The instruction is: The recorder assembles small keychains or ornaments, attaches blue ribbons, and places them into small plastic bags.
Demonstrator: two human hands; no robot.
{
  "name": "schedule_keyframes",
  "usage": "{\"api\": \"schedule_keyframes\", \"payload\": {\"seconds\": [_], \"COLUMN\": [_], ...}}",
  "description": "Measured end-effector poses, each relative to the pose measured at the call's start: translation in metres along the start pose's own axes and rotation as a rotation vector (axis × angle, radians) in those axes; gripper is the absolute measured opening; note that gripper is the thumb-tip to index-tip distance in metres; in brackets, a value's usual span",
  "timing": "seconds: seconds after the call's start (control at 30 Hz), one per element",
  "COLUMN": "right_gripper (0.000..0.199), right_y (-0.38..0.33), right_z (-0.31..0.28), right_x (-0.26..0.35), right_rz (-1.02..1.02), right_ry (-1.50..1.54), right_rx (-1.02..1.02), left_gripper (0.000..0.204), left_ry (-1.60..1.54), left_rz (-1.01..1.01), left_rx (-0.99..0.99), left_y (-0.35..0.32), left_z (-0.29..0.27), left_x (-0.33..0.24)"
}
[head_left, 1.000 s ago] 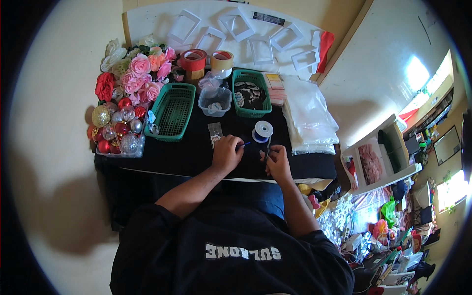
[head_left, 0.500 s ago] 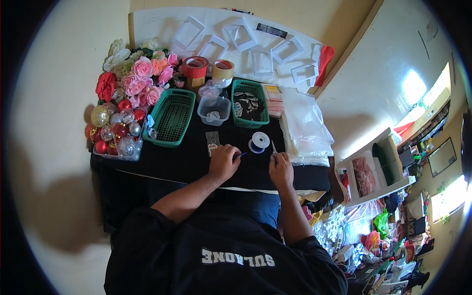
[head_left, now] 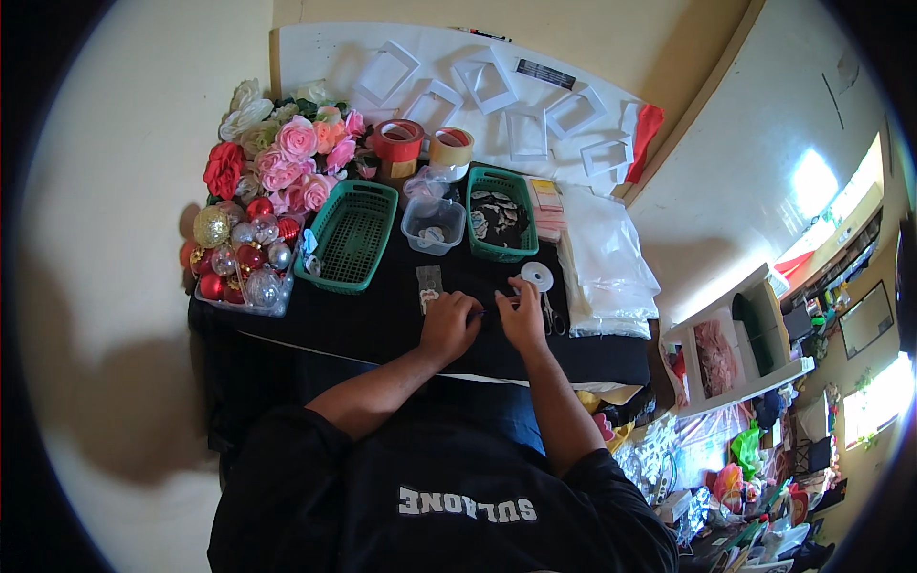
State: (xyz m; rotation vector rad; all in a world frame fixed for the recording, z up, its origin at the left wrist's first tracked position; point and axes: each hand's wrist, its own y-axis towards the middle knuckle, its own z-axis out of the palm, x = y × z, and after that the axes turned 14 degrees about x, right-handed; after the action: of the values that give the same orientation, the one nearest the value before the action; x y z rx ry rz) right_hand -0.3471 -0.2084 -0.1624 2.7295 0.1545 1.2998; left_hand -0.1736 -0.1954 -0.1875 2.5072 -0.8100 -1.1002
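Observation:
My left hand point(head_left: 449, 327) is closed low over the black cloth, with a bit of blue ribbon point(head_left: 479, 312) just visible at its fingertips. My right hand point(head_left: 522, 317) is close by on the right. Its thumb and forefinger are apart, and nothing shows between them. The fingertips are beside a white spool point(head_left: 537, 277), partly hiding it; I cannot tell whether they touch it. Scissors point(head_left: 553, 317) lie on the cloth just right of that hand. A small clear packet with pale pieces point(head_left: 429, 279) lies beyond my left hand, which covers its near end.
Behind the hands stand an empty green basket point(head_left: 331, 283), a clear tub point(head_left: 435, 246) and another green basket point(head_left: 500, 254) with dark-and-white pieces. Clear plastic bags point(head_left: 611, 258) lie at right. Ornaments point(head_left: 250, 256), flowers point(head_left: 298, 153) and tape rolls point(head_left: 398, 138) fill the back left.
My right hand has let go of the scissors, which now lie on the cloth, and has moved to the spool. The whole view has shifted slightly.

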Motion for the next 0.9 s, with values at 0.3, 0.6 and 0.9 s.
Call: {"api": "schedule_keyframes", "payload": {"seconds": [0.3, 0.6, 0.9], "right_gripper": [0.03, 0.031, 0.036], "right_y": [-0.014, -0.021, -0.019], "right_z": [0.028, 0.026, 0.029], "right_x": [-0.003, -0.002, -0.005], "right_rz": [-0.211, -0.039, -0.019], "right_ry": [-0.062, 0.155, 0.245], "right_rx": [0.1, 0.125, 0.072], "left_gripper": [0.024, 0.025, 0.023], "left_ry": [0.035, 0.014, -0.016], "left_rz": [-0.014, -0.038, -0.027], "left_rx": [-0.019, 0.019, -0.056], "left_y": [-0.001, 0.0, 0.003], "left_z": [0.002, 0.0, 0.0], "left_x": [0.004, 0.002, 0.001]}}
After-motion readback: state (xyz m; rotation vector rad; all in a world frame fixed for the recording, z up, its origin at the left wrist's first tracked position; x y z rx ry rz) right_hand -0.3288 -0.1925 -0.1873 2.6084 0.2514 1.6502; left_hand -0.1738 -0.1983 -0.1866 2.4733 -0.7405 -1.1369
